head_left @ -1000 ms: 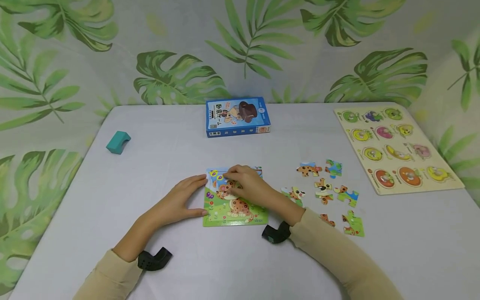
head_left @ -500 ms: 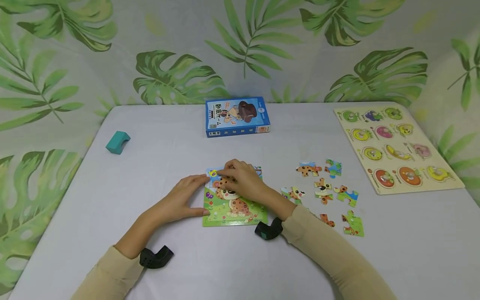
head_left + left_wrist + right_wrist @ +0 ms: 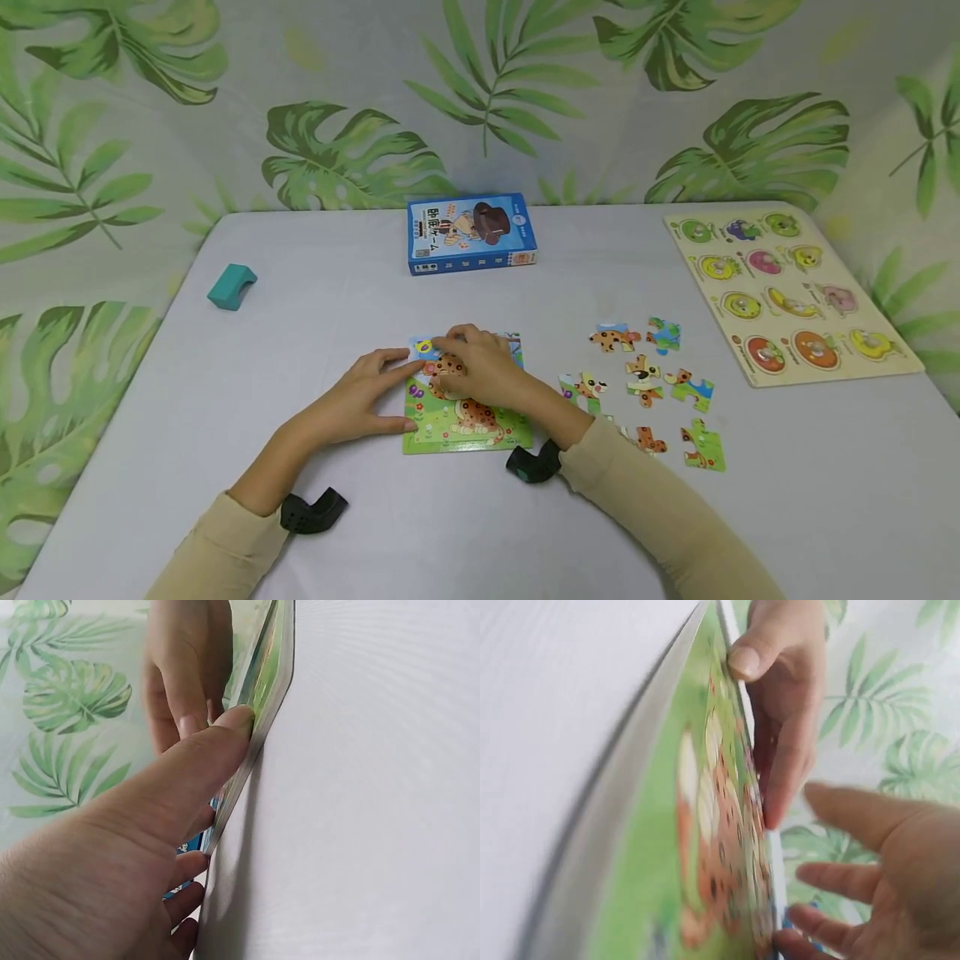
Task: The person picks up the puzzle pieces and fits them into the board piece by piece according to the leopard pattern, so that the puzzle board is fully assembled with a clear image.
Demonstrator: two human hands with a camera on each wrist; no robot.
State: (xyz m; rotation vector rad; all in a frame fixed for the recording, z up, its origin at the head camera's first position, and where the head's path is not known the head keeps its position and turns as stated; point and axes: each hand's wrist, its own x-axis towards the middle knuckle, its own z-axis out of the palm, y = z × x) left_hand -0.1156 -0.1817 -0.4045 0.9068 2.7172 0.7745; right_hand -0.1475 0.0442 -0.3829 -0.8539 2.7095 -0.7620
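A jigsaw puzzle board [image 3: 468, 442] with a spotted leopard picture lies on the white table. My left hand [image 3: 358, 400] is at its left side, thumb at the lower edge and index finger reaching over the upper part. The left wrist view shows the left thumb [image 3: 236, 720] resting along the board's edge. My right hand [image 3: 483, 367] is over the upper middle of the picture, its fingertips at the leopard's head. In the right wrist view, the right thumb [image 3: 840, 806] and fingers stand apart, a fingertip at the board. Part of the picture is hidden under this hand.
Several loose puzzle pieces [image 3: 697, 446] lie right of the board, some near the right sleeve [image 3: 645, 492]. Farther right is a wooden fruit peg board [image 3: 750, 329]. A blue box [image 3: 472, 233] stands at the back, and a teal arch block [image 3: 232, 287] is at the left.
My right hand has shifted slightly left and up over the picture, its fingertips moving around the leopard's head. My left index finger has extended farther onto the board.
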